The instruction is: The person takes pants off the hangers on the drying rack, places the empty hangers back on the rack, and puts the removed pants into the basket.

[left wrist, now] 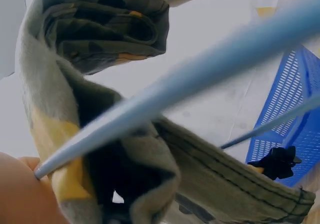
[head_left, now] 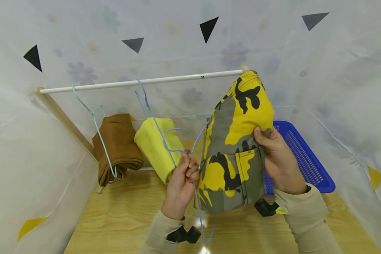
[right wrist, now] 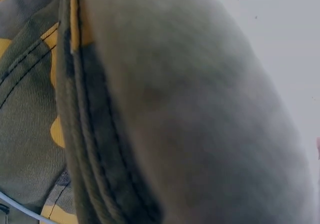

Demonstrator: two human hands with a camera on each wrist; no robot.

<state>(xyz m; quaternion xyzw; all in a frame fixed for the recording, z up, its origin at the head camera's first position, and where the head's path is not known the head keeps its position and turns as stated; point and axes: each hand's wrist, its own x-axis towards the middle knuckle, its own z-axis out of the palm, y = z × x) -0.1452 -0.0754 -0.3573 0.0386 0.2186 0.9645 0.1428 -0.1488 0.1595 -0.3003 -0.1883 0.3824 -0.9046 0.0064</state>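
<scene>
My left hand point(head_left: 181, 188) pinches a blue wire hanger point(head_left: 206, 241) near its neck, with the hook turned to the left. My right hand point(head_left: 280, 164) grips the right side of a folded yellow, grey and black camouflage garment point(head_left: 252, 120), thumb on its front. A stitched pocket shows low on the cloth. The hanger's arms run behind the garment's left part; how far they pass through its folds is hidden. In the left wrist view the hanger wire point(left wrist: 165, 92) crosses before the rolled cloth point(left wrist: 50, 99). Blurred fabric point(right wrist: 200, 109) fills most of the right wrist view.
A white rod point(head_left: 177, 80) on a wooden frame point(head_left: 65, 121) carries a mint hanger point(head_left: 98, 130) and another blue hanger point(head_left: 153, 118). Behind them lie folded brown cloth point(head_left: 117, 141) and yellow cloth point(head_left: 158, 144). A blue basket point(head_left: 304, 158) stands right on the wooden table point(head_left: 114, 218).
</scene>
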